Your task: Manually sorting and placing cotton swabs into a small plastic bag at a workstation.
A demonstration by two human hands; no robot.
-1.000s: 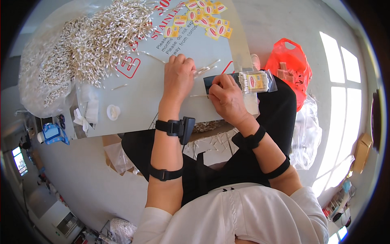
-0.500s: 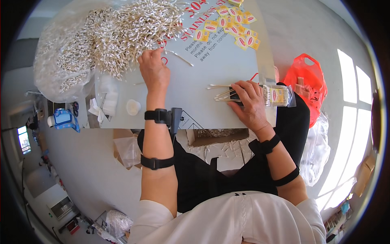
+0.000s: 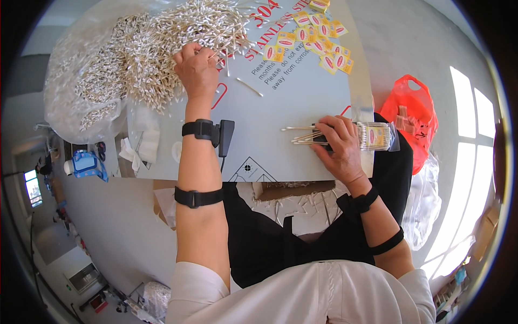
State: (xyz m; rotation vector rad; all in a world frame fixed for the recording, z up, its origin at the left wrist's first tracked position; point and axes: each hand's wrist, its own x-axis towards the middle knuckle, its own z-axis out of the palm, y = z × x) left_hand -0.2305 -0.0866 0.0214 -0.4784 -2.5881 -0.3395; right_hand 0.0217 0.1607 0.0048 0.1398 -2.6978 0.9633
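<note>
My left hand (image 3: 198, 71) is at the near edge of a big heap of cotton swabs (image 3: 156, 54), its fingers bent and pinched on swabs there. Just right of it, a single loose swab (image 3: 250, 86) lies on the metal table. My right hand (image 3: 341, 144) is closed over a small bundle of cotton swabs (image 3: 303, 139), whose tips stick out to the left. From its other side protrudes a clear packet of swabs (image 3: 377, 136) with a yellow label, near the table's right edge. A dark flat piece shows partly beneath my right fingers.
Several small yellow-and-white labels (image 3: 324, 40) lie scattered at the far right of the table (image 3: 259, 146). A clear plastic bag (image 3: 59, 92) surrounds the heap's left side. White cotton pads (image 3: 148, 143) lie at the left front. A red bag (image 3: 413, 108) stands beyond the right edge; an open carton (image 3: 294, 190) sits below.
My left hand has moved a little away and left, deeper against the swab heap. My right hand keeps its hold on the bundle. The whole view has shifted slightly.
</note>
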